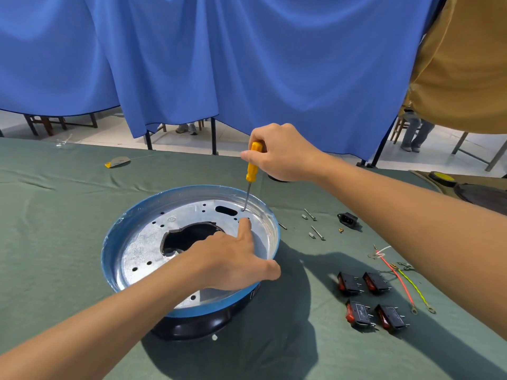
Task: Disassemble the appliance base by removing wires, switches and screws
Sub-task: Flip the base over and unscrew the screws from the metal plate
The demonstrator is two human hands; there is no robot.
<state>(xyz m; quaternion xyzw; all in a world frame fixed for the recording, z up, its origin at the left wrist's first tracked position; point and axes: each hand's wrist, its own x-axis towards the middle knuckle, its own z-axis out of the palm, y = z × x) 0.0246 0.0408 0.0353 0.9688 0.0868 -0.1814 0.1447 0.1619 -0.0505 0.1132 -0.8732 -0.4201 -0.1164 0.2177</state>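
The round appliance base [142, 234], blue-rimmed with a silver metal plate inside and a black underside, sits on the green cloth. My right hand [282, 153] grips a yellow-handled screwdriver [252, 167] upright, its tip set in a hole at the plate's far side. My left hand [233, 259] grips the near right rim, thumb outside, index finger stretched across the plate toward the tip. Several black rocker switches [373, 300] with red buttons lie to the right, beside red and yellow-green wires [403, 281].
Loose screws and spacers [314, 226] and a black power socket [348, 219] lie right of the base. A yellow-grey scrap [116, 161] rests at the far left. A dark device with a yellow disc [443, 178] sits far right. Blue curtain hangs behind the table.
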